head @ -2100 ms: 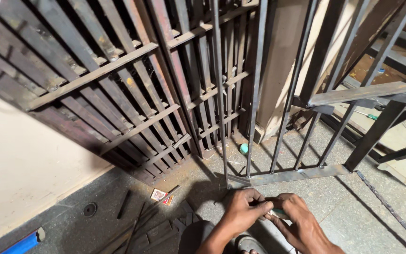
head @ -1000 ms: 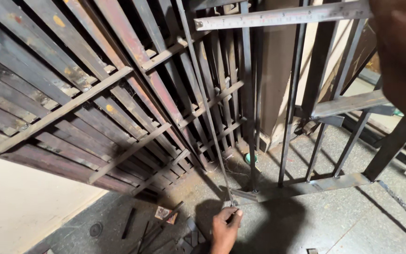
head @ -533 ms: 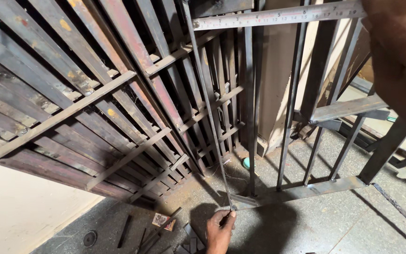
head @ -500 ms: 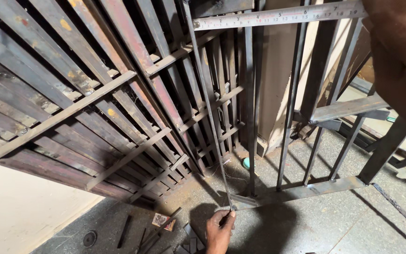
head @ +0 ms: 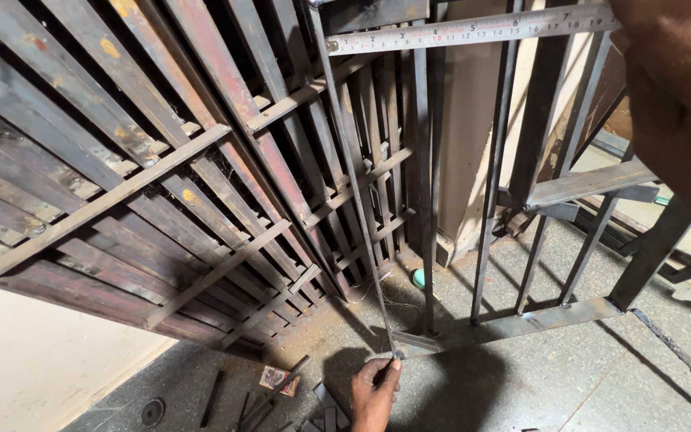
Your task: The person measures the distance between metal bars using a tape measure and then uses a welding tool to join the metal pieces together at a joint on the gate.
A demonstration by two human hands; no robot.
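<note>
Head view: the left hand reaches up from the near edge of the picture, its fingertips pinched together on the low end of a measuring tape. That end sits at the near left corner of the bottom rail of an upright metal grille frame, low down by the floor. From there the tape runs as a thin strip up and slightly left, close along the frame's left side, to the top of the picture. There it turns and continues as a pale, marked band going right across the top of the frame.

The right hand fills the upper right corner, very near the camera and blurred. The tape's band runs into it at the right end, so it seems to hold the tape there, but whether its fingers are closed cannot be told.

The grille frame has several thin vertical bars, and a flat cross piece lies on its right part. Behind and to the left, a stack of rusty metal grilles leans against the wall, filling most of the left half of the picture. A pale wall surface shows at the lower left.

On the grey stone floor, left of the left hand, lie short dark metal offcuts and a small printed card. A small teal round object lies on the floor farther back, at the foot of the bars, and a twisted dark rod lies on the right.
</note>
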